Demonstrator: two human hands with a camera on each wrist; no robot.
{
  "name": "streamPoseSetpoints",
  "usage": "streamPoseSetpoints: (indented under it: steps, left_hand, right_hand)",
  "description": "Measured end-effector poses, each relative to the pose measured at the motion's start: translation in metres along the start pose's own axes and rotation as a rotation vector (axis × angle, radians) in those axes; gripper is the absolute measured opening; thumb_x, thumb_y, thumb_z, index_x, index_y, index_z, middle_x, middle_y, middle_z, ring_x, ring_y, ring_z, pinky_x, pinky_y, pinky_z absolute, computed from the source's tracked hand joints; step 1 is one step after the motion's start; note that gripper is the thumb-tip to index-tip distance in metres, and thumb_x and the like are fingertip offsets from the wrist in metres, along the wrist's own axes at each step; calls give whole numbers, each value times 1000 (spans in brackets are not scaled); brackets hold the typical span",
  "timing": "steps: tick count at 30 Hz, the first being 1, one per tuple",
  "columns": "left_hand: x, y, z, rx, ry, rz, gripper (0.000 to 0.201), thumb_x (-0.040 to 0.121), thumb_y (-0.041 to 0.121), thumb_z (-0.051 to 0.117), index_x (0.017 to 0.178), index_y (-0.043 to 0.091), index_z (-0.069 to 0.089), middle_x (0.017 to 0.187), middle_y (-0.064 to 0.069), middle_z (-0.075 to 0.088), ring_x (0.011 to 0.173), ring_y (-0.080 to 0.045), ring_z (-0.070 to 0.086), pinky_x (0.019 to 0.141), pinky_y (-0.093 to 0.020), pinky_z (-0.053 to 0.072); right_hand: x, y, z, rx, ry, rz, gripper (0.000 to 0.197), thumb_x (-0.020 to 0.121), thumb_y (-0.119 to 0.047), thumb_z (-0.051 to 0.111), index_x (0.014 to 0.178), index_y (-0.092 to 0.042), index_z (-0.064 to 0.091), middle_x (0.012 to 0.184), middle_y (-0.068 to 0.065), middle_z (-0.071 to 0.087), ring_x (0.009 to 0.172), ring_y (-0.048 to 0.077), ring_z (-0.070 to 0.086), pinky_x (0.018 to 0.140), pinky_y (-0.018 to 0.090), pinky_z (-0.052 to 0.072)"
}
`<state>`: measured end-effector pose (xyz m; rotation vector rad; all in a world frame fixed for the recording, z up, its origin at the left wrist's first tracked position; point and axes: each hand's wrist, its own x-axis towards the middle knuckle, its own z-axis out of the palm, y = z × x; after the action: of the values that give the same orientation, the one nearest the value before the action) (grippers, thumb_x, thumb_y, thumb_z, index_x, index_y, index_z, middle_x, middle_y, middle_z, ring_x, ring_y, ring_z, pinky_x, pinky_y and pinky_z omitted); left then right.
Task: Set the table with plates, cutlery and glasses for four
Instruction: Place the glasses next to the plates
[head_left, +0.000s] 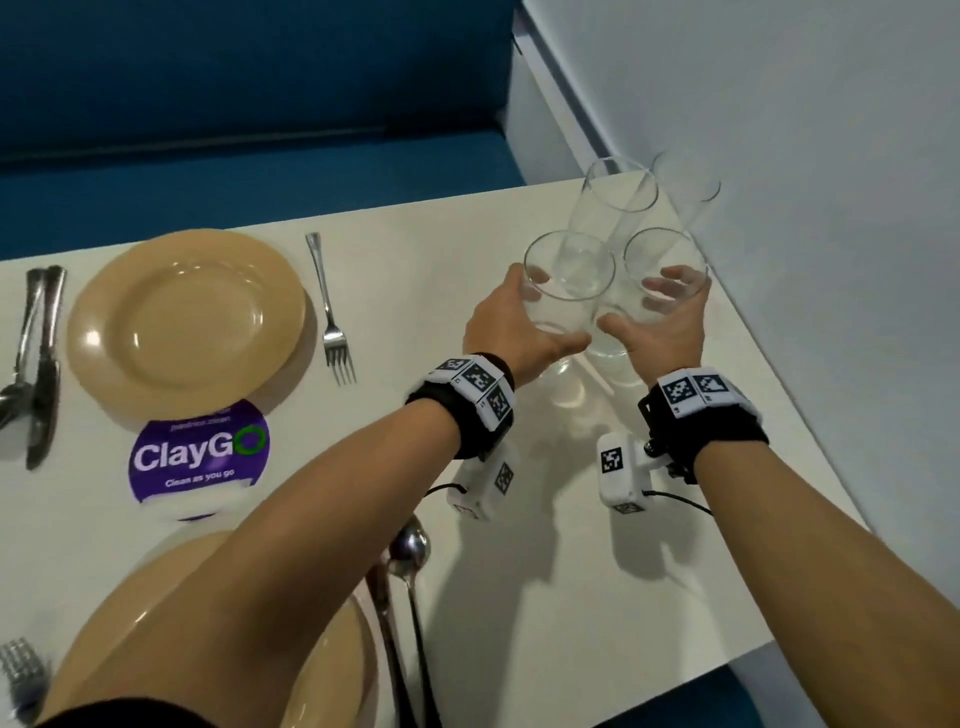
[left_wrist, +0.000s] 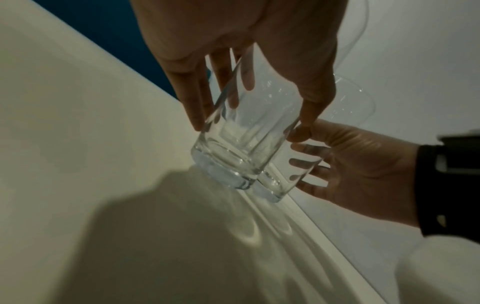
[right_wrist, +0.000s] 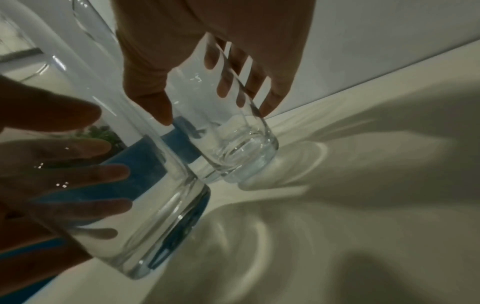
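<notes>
Several clear glasses stand clustered at the table's far right corner. My left hand (head_left: 524, 322) grips the front left glass (head_left: 569, 291), with the thumb on its near side and the fingers behind it. My right hand (head_left: 657, 327) grips the front right glass (head_left: 665, 260) the same way. In the left wrist view the fingers (left_wrist: 192, 98) wrap the glass (left_wrist: 241, 135) near the tabletop. The right wrist view shows the thumb and fingers (right_wrist: 270, 98) round the other glass (right_wrist: 231, 139). Two more glasses (head_left: 618, 192) (head_left: 688, 176) stand behind, untouched. I cannot tell whether the held glasses touch the table.
A tan plate (head_left: 187, 317) lies far left with a fork (head_left: 328, 312) on its right and a knife and spoon (head_left: 36, 358) on its left. A second plate (head_left: 311, 675) with cutlery (head_left: 410, 561) is near me. A purple sticker (head_left: 200, 454) sits between them. A wall (head_left: 805, 208) borders the right edge.
</notes>
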<state>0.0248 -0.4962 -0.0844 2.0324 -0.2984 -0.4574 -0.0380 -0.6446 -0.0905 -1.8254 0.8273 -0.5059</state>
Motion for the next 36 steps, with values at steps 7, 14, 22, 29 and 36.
streamPoseSetpoints:
  steps: [7, 14, 22, 29, 36]
  left_hand:
    - [-53, -47, -147, 31, 96, 23, 69, 59, 46, 84, 115, 33, 47, 108, 13, 59, 95, -10, 60, 81, -28, 50]
    - [-138, -122, -317, 49, 265, 23, 70, 56, 44, 85, 114, 27, 50, 106, 9, 59, 94, -11, 60, 76, -23, 49]
    - [-218, -202, -450, 37, 423, -144, 66, 54, 52, 83, 107, 33, 48, 103, 10, 61, 95, -13, 63, 84, -29, 51]
    - [-279, -280, -561, 65, 548, -251, 77, 61, 51, 82, 125, 20, 50, 115, 5, 62, 104, -14, 61, 96, -30, 47]
    - [-324, -354, -661, 127, 541, -332, 71, 61, 47, 83, 122, 28, 51, 118, 5, 62, 94, -12, 61, 85, -25, 46]
  right_hand:
    - [-91, -68, 98, 21, -127, -144, 71, 58, -11, 80, 109, -28, 33, 106, -10, 50, 100, 16, 55, 87, 37, 52]
    - [-217, -135, 221, 80, -201, -241, 72, 58, -8, 83, 108, -23, 33, 99, -10, 49, 93, 16, 55, 88, 31, 49]
    - [-335, -191, 324, -41, -538, -252, 73, 63, -14, 78, 120, -13, 33, 108, -4, 50, 107, 19, 55, 95, 33, 46]
    - [-422, -215, 411, -34, -718, -289, 71, 58, -19, 80, 111, -28, 33, 105, -9, 53, 104, 21, 56, 87, 29, 45]
    - [-508, -227, 489, -20, -731, -202, 69, 62, -8, 80, 111, -26, 36, 111, -3, 56, 104, 19, 55, 87, 28, 45]
